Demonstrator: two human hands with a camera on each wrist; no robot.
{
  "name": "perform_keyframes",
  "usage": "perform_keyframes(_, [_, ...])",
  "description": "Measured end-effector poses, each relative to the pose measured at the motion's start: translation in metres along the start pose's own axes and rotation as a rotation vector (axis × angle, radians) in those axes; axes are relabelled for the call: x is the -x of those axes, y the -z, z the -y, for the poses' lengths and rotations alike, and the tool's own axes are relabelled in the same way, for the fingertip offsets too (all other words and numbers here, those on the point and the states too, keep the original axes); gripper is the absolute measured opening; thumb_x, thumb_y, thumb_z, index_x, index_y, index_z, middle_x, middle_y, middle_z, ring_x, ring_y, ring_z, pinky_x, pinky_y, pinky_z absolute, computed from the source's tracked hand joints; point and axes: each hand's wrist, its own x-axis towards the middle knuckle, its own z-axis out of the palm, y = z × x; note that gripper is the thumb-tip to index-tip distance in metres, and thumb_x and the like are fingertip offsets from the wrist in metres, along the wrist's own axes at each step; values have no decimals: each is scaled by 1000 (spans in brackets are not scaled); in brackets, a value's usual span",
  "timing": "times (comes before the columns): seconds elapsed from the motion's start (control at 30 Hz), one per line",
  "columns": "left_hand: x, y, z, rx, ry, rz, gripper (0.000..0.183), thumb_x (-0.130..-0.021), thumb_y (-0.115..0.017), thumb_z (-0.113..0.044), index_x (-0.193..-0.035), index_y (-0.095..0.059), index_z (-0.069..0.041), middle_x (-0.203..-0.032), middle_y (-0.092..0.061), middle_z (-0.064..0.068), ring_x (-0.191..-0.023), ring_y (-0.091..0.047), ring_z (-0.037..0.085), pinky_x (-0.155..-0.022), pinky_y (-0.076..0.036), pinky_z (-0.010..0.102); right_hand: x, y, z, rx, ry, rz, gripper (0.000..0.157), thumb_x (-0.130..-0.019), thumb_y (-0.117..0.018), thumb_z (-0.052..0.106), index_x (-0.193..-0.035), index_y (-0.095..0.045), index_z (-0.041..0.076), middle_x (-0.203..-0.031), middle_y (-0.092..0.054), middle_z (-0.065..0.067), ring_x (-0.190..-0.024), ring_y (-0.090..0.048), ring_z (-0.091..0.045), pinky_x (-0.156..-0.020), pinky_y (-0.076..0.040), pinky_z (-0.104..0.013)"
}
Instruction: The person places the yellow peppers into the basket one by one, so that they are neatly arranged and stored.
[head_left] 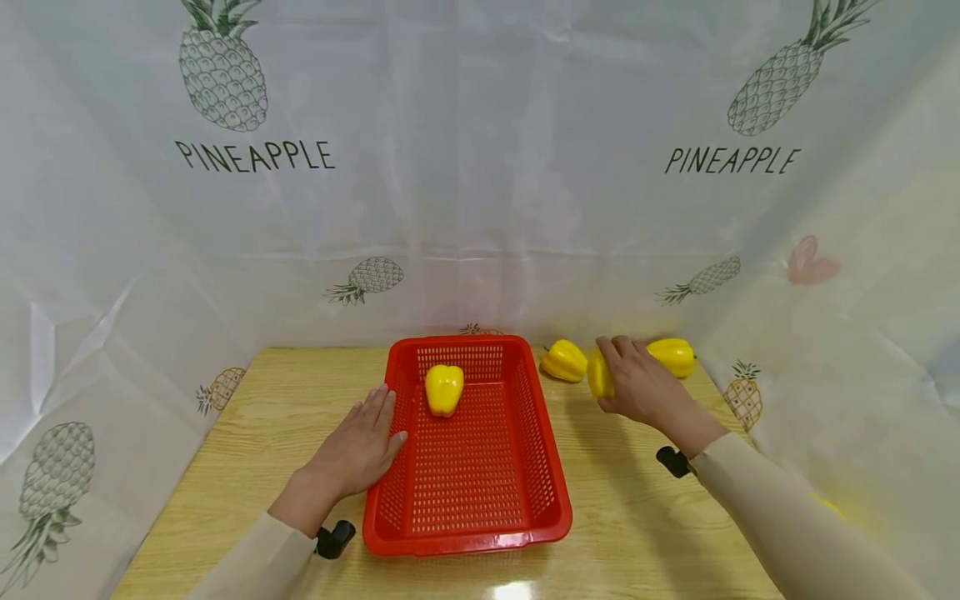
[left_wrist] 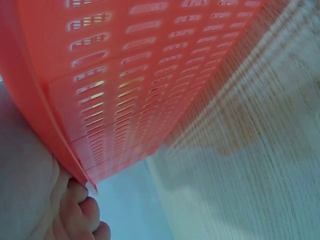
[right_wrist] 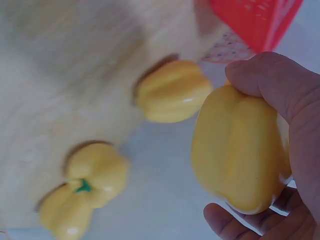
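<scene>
My right hand (head_left: 637,383) grips a yellow bell pepper (right_wrist: 240,150), thumb on one side and fingers curled on the other, over the right part of the table. Behind it, a second yellow bell pepper (head_left: 564,360) lies close to the basket's back right corner. A third bell pepper (head_left: 672,357) lies to the right, partly covered by the hand. My left hand (head_left: 358,446) rests with fingers extended on the left rim of a red plastic basket (head_left: 557,492). One yellow bell pepper (head_left: 444,389) sits inside, toward the basket's back left.
The wooden table (head_left: 247,433) runs back to a white curtain (head_left: 480,183) printed with pineapples, which also hangs at both sides. The basket has slotted walls (left_wrist: 125,75) and stands at the table's middle. Each wrist wears a small black device (head_left: 335,540).
</scene>
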Motion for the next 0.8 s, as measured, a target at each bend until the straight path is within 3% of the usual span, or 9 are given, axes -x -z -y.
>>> perform_keyframes(0.23, [1,3,0,-12,2,13,73,-111,-51,-34,-161,-26,13,-171,-23,30,-159,-24,48,-128,-26,61,-46,23,33,28,64,33,92,-80,-91,36,-148,-44,-6,-128,-60,-27,-107,-63,-42,-91,-62,-48])
perform_keyframes(0.43, [3,4,0,-17,-8,4,71,-111,-52,-32,-160,-28,14,-169,-25,32,-157,-26,49,-127,-28,61,-87,30,70,51,118,80,92,-83,-88,38,-151,-42,-5,-130,-59,-24,-109,-63,-38,-91,-63,-43])
perform_keyframes(0.63, [4,2,0,-17,8,10,72,-111,-51,-34,-161,-27,13,-170,-24,31,-158,-25,48,-127,-28,61,-116,25,109,52,153,147,91,-83,-86,41,-150,-42,-2,-129,-59,-20,-109,-63,-34,-94,-62,-40])
perform_keyframes(0.8, [3,2,-3,-14,11,15,73,-111,-51,-35,-161,-26,12,-171,-23,30,-159,-23,47,-128,-27,60,-123,11,124,33,141,210,95,-84,-86,45,-154,-38,1,-132,-59,-19,-111,-63,-31,-96,-61,-39])
